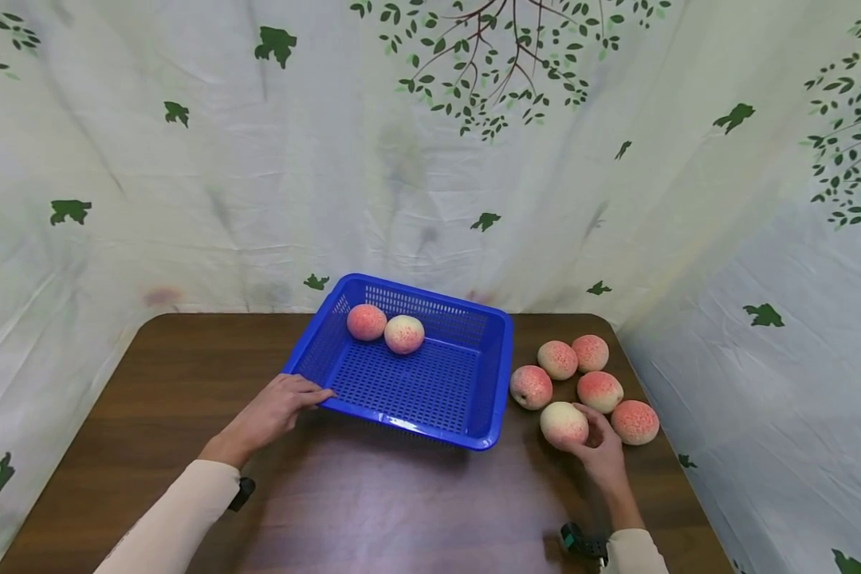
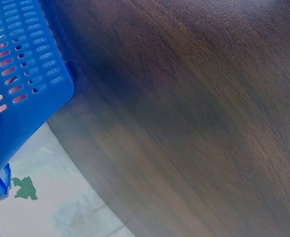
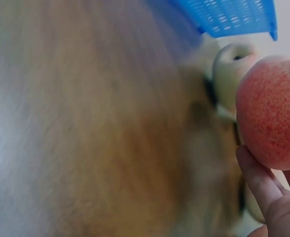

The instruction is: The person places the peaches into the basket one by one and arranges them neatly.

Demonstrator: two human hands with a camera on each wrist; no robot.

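My left hand (image 1: 283, 406) grips the front left corner of a blue plastic basket (image 1: 484, 375), with fingertips at its rim. Inside the basket, toward the back left, two peaches sit side by side: a red one (image 1: 367, 322) and a paler one (image 1: 404, 335). To the right of the basket, my right hand (image 1: 603, 454) holds a pale, pink-blushed peach (image 1: 564, 424) between thumb and fingers. In the right wrist view, that peach (image 3: 270, 113) shows its red speckled side, and the thumb and fingers are partly cut off by the frame edge.
Several more peaches lie behind and beside my right hand, among them a red one (image 1: 634, 422) at the right and another (image 1: 531, 387) close to the basket. The brown wooden table (image 1: 373, 510) meets a leaf-patterned cloth (image 1: 208, 199) at its back and sides.
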